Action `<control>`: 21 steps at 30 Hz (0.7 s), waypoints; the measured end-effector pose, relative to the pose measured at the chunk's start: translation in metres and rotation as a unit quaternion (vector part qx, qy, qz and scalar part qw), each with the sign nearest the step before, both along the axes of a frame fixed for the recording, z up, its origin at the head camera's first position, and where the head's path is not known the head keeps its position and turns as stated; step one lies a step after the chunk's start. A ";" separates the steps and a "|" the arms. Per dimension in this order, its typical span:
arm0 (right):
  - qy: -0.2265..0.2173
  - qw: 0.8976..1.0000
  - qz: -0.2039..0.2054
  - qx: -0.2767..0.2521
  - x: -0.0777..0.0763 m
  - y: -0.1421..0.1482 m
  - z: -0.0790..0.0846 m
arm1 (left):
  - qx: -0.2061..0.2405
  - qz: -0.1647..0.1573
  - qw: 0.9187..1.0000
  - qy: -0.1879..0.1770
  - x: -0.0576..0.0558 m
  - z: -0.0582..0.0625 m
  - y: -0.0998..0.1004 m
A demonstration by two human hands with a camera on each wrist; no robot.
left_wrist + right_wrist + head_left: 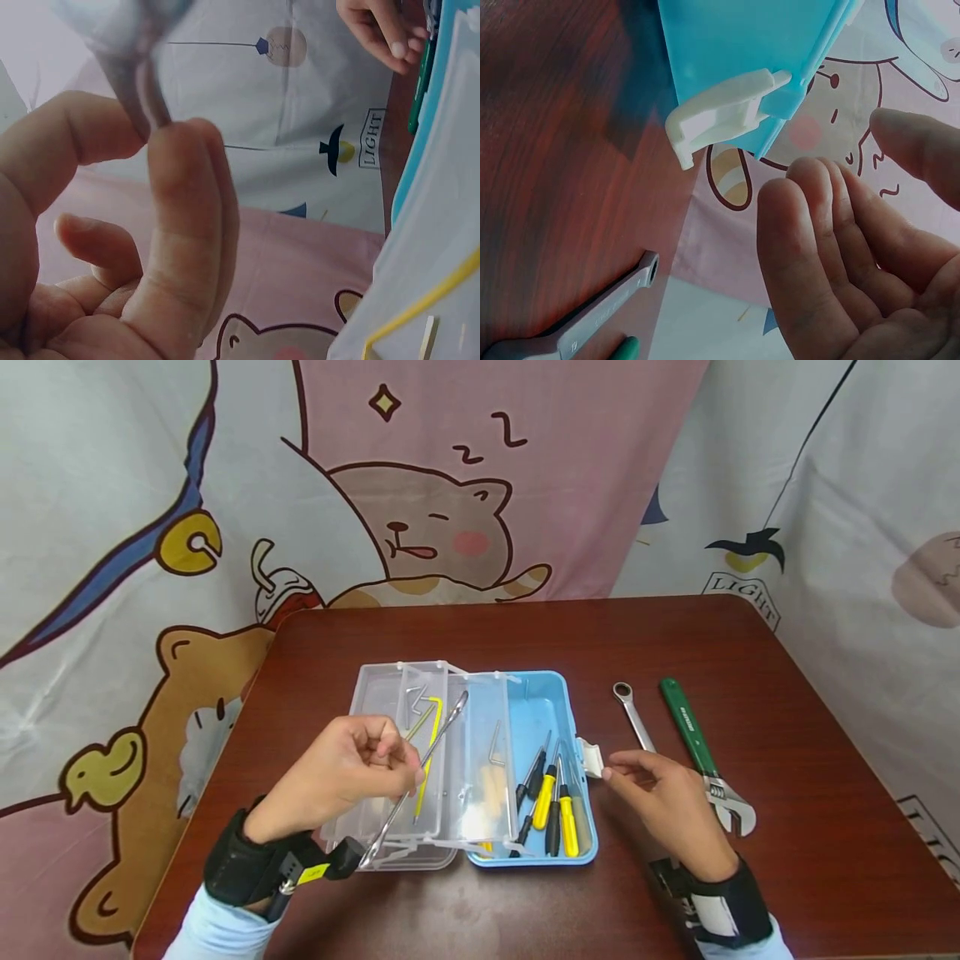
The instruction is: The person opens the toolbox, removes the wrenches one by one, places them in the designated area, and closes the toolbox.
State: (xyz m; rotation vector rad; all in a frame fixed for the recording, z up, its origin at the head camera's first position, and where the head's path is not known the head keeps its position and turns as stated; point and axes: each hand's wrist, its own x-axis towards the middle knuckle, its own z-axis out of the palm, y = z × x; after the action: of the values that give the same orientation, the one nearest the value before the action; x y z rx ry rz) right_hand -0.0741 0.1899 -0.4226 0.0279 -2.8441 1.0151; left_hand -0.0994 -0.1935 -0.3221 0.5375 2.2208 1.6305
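Observation:
My left hand (367, 760) pinches a slim silver wrench (397, 806) between thumb and fingers. It is held slanted above the open clear lid (375, 693) of a toolbox. Close up in the left wrist view, the wrench's widened head (135, 22) is blurred. The blue toolbox base (540, 681) holds several yellow and black screwdrivers (546, 793). My right hand (663, 802) is beside the base's right wall, its fingers loosely bent and holding nothing. Just in front of those fingers a white latch (720, 112) sticks out from the box, apart from them in the right wrist view.
Hex keys, one a yellow one (427, 752), lie under clear plastic on the left. To the right on the brown table (480, 639) lie a ratchet wrench (633, 714) and a green-handled adjustable wrench (686, 722), partly behind my right hand. A printed cloth (585, 485) hangs behind.

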 end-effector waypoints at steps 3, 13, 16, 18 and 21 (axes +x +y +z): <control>0.001 1.000 0.002 -0.007 0.000 -0.002 0.001 | 0.019 -0.003 1.000 0.002 0.003 -0.001 0.006; 0.010 1.000 0.012 -0.013 -0.001 -0.014 0.004 | 0.070 -0.014 0.997 0.002 0.013 -0.005 0.028; 0.009 1.000 0.018 -0.014 0.000 -0.018 0.004 | 0.073 -0.010 0.997 0.013 0.014 -0.004 0.034; 0.010 1.000 0.022 -0.015 0.000 -0.021 0.004 | 0.074 -0.009 0.997 0.024 0.014 -0.004 0.039; 0.015 0.999 0.028 -0.019 0.001 -0.026 0.005 | 0.080 -0.009 0.996 0.026 0.015 -0.006 0.045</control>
State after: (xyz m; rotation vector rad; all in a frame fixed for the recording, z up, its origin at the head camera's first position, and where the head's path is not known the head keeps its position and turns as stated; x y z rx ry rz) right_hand -0.0733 0.1635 -0.4175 0.1199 -2.8115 1.0713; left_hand -0.0847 -0.1481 -0.3282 0.6480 2.1260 1.8160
